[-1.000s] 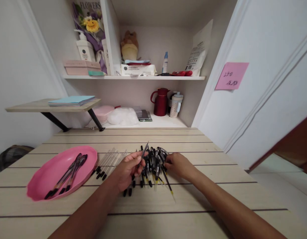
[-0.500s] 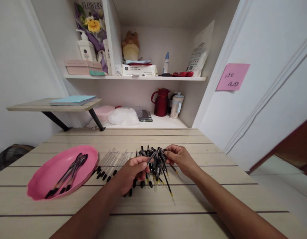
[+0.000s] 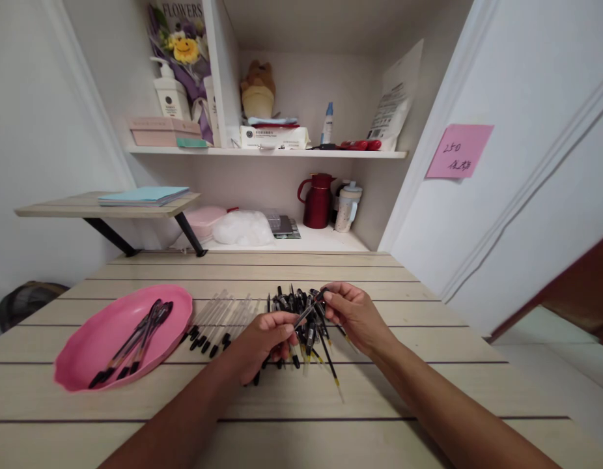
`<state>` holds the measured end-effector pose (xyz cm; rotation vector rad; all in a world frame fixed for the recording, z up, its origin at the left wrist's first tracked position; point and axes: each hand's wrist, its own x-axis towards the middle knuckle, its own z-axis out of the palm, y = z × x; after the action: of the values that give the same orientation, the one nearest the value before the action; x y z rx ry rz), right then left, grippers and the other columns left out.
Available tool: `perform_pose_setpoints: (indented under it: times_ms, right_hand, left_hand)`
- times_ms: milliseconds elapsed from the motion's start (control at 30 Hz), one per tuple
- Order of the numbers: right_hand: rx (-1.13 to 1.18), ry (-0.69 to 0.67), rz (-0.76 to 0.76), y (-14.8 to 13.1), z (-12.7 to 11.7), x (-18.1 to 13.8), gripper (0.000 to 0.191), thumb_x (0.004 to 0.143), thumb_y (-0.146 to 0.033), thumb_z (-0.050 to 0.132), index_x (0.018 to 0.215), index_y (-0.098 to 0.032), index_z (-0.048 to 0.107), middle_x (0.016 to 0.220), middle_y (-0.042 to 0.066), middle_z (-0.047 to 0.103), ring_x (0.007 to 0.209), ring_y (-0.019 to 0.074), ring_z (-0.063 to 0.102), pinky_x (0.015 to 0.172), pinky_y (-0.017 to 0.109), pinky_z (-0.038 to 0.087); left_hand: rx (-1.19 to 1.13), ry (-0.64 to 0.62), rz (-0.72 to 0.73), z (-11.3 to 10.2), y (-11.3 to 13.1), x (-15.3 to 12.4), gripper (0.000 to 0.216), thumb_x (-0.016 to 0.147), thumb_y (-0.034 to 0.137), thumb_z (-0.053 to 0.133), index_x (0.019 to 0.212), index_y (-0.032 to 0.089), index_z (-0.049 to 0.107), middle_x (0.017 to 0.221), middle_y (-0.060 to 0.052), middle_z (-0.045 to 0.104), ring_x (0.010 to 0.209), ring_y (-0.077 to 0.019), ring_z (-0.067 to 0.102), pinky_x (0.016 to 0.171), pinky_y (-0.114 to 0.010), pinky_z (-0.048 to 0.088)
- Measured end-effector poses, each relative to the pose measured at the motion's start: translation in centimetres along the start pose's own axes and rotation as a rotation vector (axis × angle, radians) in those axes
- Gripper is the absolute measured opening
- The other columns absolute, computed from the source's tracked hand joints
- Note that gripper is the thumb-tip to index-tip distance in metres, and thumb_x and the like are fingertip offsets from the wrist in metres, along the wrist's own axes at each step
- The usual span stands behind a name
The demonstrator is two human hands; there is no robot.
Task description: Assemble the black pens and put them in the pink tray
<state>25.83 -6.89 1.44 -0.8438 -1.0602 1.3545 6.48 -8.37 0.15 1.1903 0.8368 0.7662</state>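
Between thumb and fingers, my left hand (image 3: 269,339) grips a slim pen (image 3: 306,314) that slants up to the right. At its upper end my right hand (image 3: 353,309) pinches a small black pen cap (image 3: 322,294); whether the cap is seated on the pen I cannot tell. Beneath both hands lies a jumbled pile of black pen caps and ink refills (image 3: 310,335), some refills with yellow ends pointing toward me. To the left, several clear pen barrels (image 3: 223,309) with black ends lie side by side, partly hidden by my left hand.
A pink dish (image 3: 81,339) at the left holds several black pens (image 3: 148,332). Behind it, a small raised shelf (image 3: 62,207) carries blue notebooks (image 3: 142,196). At the back stand a red jug (image 3: 318,205) and a pale cup (image 3: 347,212).
My right hand has lifted a black cap from the pile to the upper end of the pen. My left hand has barely moved and still grips the pen.
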Motion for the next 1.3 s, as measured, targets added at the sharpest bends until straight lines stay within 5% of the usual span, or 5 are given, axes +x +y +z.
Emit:
perform_pose_setpoints:
  times_ms: [1300]
  right_hand:
    - [-0.313, 0.009, -0.011, 2.1, 3.2, -2.0, 0.026, 0.069, -0.035, 0.057, 0.055, -0.018, 0.042, 0.037, -0.007, 0.041, 0.035, 0.0052, 0.031, 0.037, 0.019, 0.022]
  left_hand:
    - [-0.078, 0.119, 0.073, 1.2, 0.3, -0.1, 0.045, 0.066, 0.026, 0.060, 0.109, 0.013, 0.053, 0.063, -0.001, 0.058, 0.042, -0.0051, 0.045, 0.038, -0.017, 0.027]
